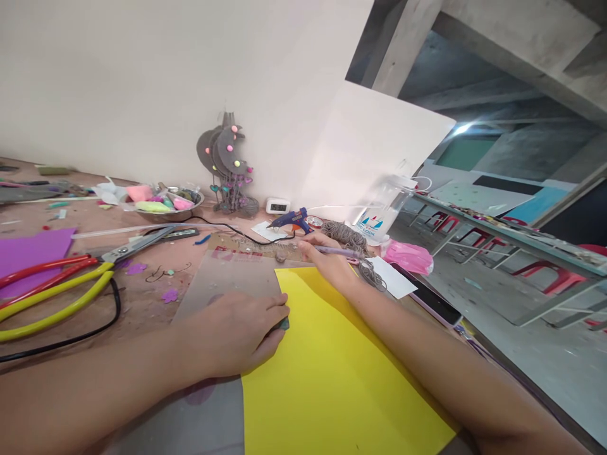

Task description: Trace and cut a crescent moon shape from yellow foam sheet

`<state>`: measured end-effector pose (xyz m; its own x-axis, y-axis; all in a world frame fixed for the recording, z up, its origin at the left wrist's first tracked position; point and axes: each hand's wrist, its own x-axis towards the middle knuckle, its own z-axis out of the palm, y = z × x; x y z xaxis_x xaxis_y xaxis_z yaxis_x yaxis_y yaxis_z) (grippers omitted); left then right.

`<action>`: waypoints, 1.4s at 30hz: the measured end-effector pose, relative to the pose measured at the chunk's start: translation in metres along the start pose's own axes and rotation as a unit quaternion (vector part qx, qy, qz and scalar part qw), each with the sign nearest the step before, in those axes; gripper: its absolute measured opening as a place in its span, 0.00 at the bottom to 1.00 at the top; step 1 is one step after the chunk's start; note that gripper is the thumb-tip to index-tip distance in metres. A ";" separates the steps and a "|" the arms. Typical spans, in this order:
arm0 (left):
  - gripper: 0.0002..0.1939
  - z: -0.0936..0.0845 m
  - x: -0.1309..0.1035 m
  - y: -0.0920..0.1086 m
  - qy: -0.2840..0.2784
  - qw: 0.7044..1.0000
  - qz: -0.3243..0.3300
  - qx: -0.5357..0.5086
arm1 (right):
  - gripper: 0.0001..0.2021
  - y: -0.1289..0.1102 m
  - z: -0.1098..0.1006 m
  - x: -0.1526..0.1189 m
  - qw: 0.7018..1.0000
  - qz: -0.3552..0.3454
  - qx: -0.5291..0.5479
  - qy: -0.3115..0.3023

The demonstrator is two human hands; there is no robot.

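A yellow sheet (332,373) lies on a grey mat in front of me. My left hand (246,328) rests at the sheet's left edge, its fingers closed on a small dark-green piece (284,323) that is mostly hidden under them. At the far end of the sheet, my right hand (327,256) grips a pale purple pen (339,251) between thumb and fingers. The pen points left, and its tip is hidden by the fingers.
Long-handled scissors (90,268) and a purple sheet (38,253) lie left. Behind are a metal bowl (171,215), grey crescent decorations (222,155), a blue glue gun (289,219) with its black cord, and grey yarn (344,234). A phone (436,297) lies right, near the table edge.
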<state>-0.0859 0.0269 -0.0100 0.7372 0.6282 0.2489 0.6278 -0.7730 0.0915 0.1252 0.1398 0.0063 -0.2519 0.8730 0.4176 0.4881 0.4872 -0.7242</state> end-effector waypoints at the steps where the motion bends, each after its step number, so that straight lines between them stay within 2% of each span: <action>1: 0.19 0.000 0.000 0.000 -0.002 1.000 -0.002 0.000 | 0.11 0.002 -0.001 0.002 1.000 -0.026 -0.008 -0.012; 6: 0.18 -0.001 0.000 0.001 -0.007 1.000 -0.007 -0.002 | 0.13 0.016 0.011 0.008 0.987 -0.124 -0.066 -0.072; 10: 0.18 -0.002 0.001 0.000 -0.019 1.000 -0.010 0.003 | 0.16 0.016 0.017 0.006 0.972 -0.152 -0.101 -0.149; 15: 0.18 -0.002 0.001 0.001 -0.025 1.000 -0.012 0.007 | 0.10 0.015 0.012 0.007 0.971 -0.158 -0.145 -0.106; 18: 0.19 -0.002 0.001 0.001 -0.037 0.999 -0.015 0.010 | 0.08 0.020 0.010 0.009 0.972 -0.142 -0.150 -0.109; 21: 0.19 -0.003 0.000 0.001 -0.046 0.999 -0.019 0.002 | 0.06 0.025 0.005 0.011 0.979 -0.088 -0.117 -0.138; 26: 0.18 -0.006 0.000 0.001 -0.047 0.998 -0.025 -0.023 | 0.09 0.019 -0.015 0.015 0.985 -0.013 -0.077 -0.152; 29: 0.19 -0.007 0.000 0.002 -0.048 0.998 -0.030 -0.026 | 0.10 0.003 -0.030 0.015 0.976 0.021 -0.021 -0.215; 31: 0.20 -0.006 0.000 0.002 -0.047 0.998 -0.024 -0.020 | 0.11 -0.008 -0.037 0.014 0.956 0.041 -0.011 -0.289; 33: 0.21 -0.005 0.000 0.001 -0.047 0.999 -0.017 -0.013 | 0.09 -0.016 -0.041 0.012 0.932 0.037 -0.037 -0.360; 35: 0.21 -0.005 0.000 0.000 -0.048 0.999 -0.013 -0.009 | 0.07 -0.018 -0.042 0.009 0.918 0.014 -0.072 -0.389; 40: 0.21 -0.005 0.002 -0.002 -0.055 0.998 -0.006 -0.001 | 0.05 -0.010 -0.033 0.006 0.922 -0.022 -0.103 -0.373; 42: 0.20 -0.005 0.002 -0.002 -0.056 0.998 0.000 0.004 | 0.04 -0.005 -0.025 0.005 0.932 -0.039 -0.105 -0.345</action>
<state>-0.0867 0.0299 -0.0051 0.7603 0.6345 0.1391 0.6295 -0.7725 0.0830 0.1422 0.1411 0.0259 -0.7358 0.6760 -0.0400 0.5797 0.5983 -0.5532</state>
